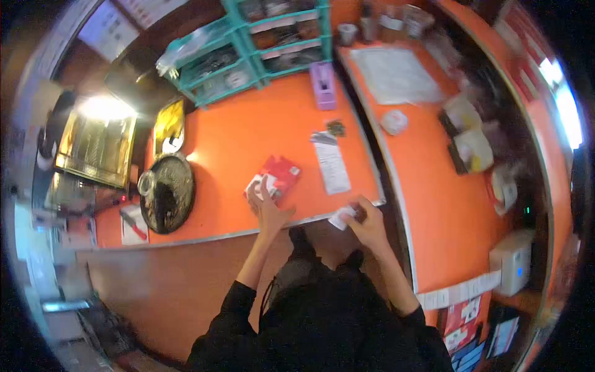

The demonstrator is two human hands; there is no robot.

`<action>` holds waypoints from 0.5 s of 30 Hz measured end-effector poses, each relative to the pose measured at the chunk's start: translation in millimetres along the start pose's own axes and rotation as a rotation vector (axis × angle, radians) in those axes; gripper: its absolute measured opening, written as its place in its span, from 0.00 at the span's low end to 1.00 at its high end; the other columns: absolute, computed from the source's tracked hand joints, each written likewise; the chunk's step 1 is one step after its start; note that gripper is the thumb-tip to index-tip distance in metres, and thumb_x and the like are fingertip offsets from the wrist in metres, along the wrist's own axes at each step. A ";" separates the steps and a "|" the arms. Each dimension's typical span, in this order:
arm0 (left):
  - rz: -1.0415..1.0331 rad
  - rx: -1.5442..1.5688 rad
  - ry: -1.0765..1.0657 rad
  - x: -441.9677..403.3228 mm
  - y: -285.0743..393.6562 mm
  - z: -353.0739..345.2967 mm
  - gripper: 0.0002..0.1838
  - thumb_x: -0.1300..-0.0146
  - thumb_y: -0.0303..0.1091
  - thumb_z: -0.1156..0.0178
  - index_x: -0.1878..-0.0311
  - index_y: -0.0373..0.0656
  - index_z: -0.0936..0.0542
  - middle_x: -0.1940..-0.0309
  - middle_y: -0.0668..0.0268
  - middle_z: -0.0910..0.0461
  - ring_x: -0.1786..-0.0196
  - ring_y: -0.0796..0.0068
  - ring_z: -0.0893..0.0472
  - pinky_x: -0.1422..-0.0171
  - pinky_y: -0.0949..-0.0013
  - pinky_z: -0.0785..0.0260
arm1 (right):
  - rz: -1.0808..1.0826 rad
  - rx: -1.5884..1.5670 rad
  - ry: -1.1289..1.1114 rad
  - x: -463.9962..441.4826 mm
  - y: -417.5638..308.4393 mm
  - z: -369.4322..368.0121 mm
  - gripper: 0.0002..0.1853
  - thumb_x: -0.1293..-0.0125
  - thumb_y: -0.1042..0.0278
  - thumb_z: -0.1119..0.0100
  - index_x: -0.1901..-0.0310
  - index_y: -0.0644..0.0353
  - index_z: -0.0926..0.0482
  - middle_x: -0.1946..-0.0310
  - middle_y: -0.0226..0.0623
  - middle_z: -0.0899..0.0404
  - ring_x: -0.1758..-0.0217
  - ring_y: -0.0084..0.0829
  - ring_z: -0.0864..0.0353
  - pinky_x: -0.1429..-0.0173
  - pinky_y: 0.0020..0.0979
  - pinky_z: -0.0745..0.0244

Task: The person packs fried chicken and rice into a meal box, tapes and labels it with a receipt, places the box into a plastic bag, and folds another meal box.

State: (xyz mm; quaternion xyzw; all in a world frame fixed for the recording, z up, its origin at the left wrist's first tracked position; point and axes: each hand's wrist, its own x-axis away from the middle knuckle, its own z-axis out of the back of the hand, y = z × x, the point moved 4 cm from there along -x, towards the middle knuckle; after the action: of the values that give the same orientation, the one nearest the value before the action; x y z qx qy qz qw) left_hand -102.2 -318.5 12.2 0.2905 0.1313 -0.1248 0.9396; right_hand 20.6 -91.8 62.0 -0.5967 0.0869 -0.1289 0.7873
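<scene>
My left hand (pixel 270 209) is at the near edge of a red and white package (pixel 284 176) on the orange counter, its fingers apart and its thumb pointing right. The fingertips overlap the package's white part; whether they press on it I cannot tell. My right hand (pixel 367 224) is closed in a pinch on a small white piece of paper or packet (pixel 342 217), just over the counter's front edge. A long printed receipt (pixel 333 166) lies flat between the hands, farther back. Touching its top end is a small dark greenish item (pixel 336 128).
A round dark tray (pixel 183 209) with a glass stands left, near a lit glass cabinet (pixel 99 146). Teal shelf baskets (pixel 266 75) and a purple box (pixel 323 87) line the back. On the right, a second orange counter (pixel 427 204) holds a printer (pixel 513 263) feeding paper.
</scene>
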 end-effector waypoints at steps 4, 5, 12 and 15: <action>0.104 0.119 -0.026 -1.6 -73.9 -6.6 0.59 0.70 0.45 0.22 0.32 0.41 0.44 0.41 0.46 0.41 0.36 0.45 0.40 0.33 0.49 0.42 | 0.077 -0.136 -0.096 -80.0 29.8 -107.3 0.13 0.46 0.75 0.35 0.58 0.59 0.24 0.67 0.32 0.19 0.63 0.23 0.21 0.58 0.26 0.27; 0.111 0.186 -0.017 -4.8 -88.0 -8.7 0.61 0.71 0.47 0.22 0.32 0.40 0.45 0.41 0.46 0.42 0.36 0.45 0.40 0.32 0.48 0.43 | 0.077 -0.127 -0.124 -96.0 31.2 -128.6 0.13 0.46 0.75 0.35 0.58 0.59 0.24 0.67 0.32 0.19 0.63 0.23 0.21 0.58 0.26 0.27; 0.055 0.490 -0.163 -20.5 -110.9 -7.2 0.58 0.70 0.42 0.22 0.33 0.37 0.42 0.41 0.46 0.40 0.37 0.45 0.37 0.35 0.52 0.38 | 0.157 -0.015 -0.133 -134.2 36.3 -207.0 0.15 0.48 0.72 0.32 0.58 0.58 0.23 0.67 0.34 0.19 0.63 0.26 0.20 0.58 0.27 0.26; 0.049 0.526 -0.188 -26.0 -117.6 -10.1 0.57 0.69 0.43 0.22 0.33 0.38 0.41 0.40 0.46 0.40 0.37 0.47 0.36 0.34 0.52 0.38 | 0.221 0.077 -0.070 -136.4 30.3 -213.5 0.16 0.48 0.72 0.31 0.57 0.58 0.23 0.65 0.34 0.19 0.62 0.26 0.20 0.58 0.28 0.26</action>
State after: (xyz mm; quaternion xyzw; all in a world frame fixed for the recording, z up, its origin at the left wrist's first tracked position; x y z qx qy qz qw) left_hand -164.8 -402.7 -47.9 0.5148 -0.0007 -0.1582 0.8426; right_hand -168.3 -238.1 -27.7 -0.5569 0.1197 -0.0237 0.8215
